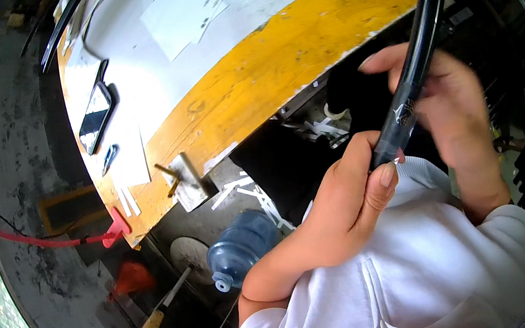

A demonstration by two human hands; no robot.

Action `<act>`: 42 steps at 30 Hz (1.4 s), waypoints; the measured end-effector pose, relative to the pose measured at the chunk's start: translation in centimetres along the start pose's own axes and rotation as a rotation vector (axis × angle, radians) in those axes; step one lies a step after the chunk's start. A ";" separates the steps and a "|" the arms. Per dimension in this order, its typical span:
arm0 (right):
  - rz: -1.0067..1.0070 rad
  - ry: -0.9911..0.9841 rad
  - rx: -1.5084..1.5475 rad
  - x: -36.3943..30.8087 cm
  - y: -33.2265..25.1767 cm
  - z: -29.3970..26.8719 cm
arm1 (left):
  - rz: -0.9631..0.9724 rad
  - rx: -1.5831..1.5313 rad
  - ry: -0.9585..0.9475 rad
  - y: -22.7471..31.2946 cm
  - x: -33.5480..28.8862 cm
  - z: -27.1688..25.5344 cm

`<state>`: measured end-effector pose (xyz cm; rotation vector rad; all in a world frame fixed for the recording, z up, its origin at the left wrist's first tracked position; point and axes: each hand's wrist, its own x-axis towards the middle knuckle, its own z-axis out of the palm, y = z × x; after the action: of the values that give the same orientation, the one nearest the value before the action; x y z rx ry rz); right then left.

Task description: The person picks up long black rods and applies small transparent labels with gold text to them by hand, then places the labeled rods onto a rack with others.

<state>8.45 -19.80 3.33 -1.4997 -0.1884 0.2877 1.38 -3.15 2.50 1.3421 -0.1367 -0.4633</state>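
Black tube [426,15] in left hand [358,196], pale marks [404,114] illegible; printed sheets [180,21] beyond.

Blue water jug [241,242] left of left hand [359,196]. Phone [95,119] farther left and forward of hand; red hose [46,242] farther left still.

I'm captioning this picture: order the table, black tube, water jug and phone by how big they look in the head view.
1. Table
2. Black tube
3. Water jug
4. Phone
Nearness to the camera may enlarge the tube.
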 end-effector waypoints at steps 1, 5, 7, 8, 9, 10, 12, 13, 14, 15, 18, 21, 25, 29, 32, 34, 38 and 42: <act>-0.069 -0.080 -0.143 0.0 -0.6 -0.1 | 0.026 0.063 0.033 0.0 0.4 0.7; -0.134 -0.107 -0.188 1.1 -0.7 -2.1 | 0.113 0.101 0.049 -1.3 1.4 2.2; -0.238 -0.083 -0.266 2.2 -1.1 -3.4 | 0.209 0.124 0.050 -1.4 2.1 2.9; -0.186 -0.087 -0.223 2.4 -1.4 -3.7 | 0.261 0.138 0.053 -1.4 2.4 3.2; -0.135 -0.094 -0.222 2.3 -1.5 -3.8 | 0.253 0.121 0.074 -1.4 2.6 3.5; -0.085 -0.100 -0.221 2.2 -1.6 -3.9 | 0.246 0.103 0.096 -1.4 2.8 3.8; 0.067 -0.167 -0.261 1.3 -0.9 -3.5 | 0.263 0.112 0.100 -1.6 3.2 3.8; 0.055 -0.163 -0.210 1.1 -0.2 -3.5 | 0.230 0.125 0.119 -1.9 3.2 4.1; -0.053 -0.195 -0.285 1.6 0.1 -4.3 | 0.226 0.105 0.100 -2.2 3.4 4.0; -0.158 -0.219 -0.360 2.4 -0.2 -5.1 | 0.220 0.084 0.074 -2.4 3.6 3.9; -0.076 -0.025 -0.166 3.9 -1.5 -5.9 | 0.254 0.040 0.053 -2.3 3.7 4.2; -0.131 -0.012 -0.249 2.9 -0.1 -4.5 | 0.233 0.049 0.105 -1.9 3.8 4.5; -0.114 -0.057 -0.289 3.2 0.3 -4.5 | 0.164 0.114 0.116 -2.3 4.0 4.2; -0.264 0.129 -0.129 6.2 -0.8 -5.6 | 0.114 -0.096 0.095 -1.3 3.7 4.5; -0.248 0.243 -0.042 6.7 -1.7 -4.9 | 0.050 -0.197 0.101 -0.3 3.7 4.2; -0.297 0.317 -0.024 6.5 -1.9 -4.4 | 0.064 -0.288 0.046 -0.1 3.7 4.3; -0.348 0.314 -0.008 6.3 -2.3 -4.2 | 0.062 -0.357 -0.015 -0.2 3.6 4.1; -0.307 0.243 0.138 5.5 -3.6 -4.0 | 0.080 -0.389 -0.017 -0.4 3.3 4.0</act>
<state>15.13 -22.13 6.31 -1.3334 -0.1975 -0.1257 2.88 -8.13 2.47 0.9481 -0.1072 -0.4089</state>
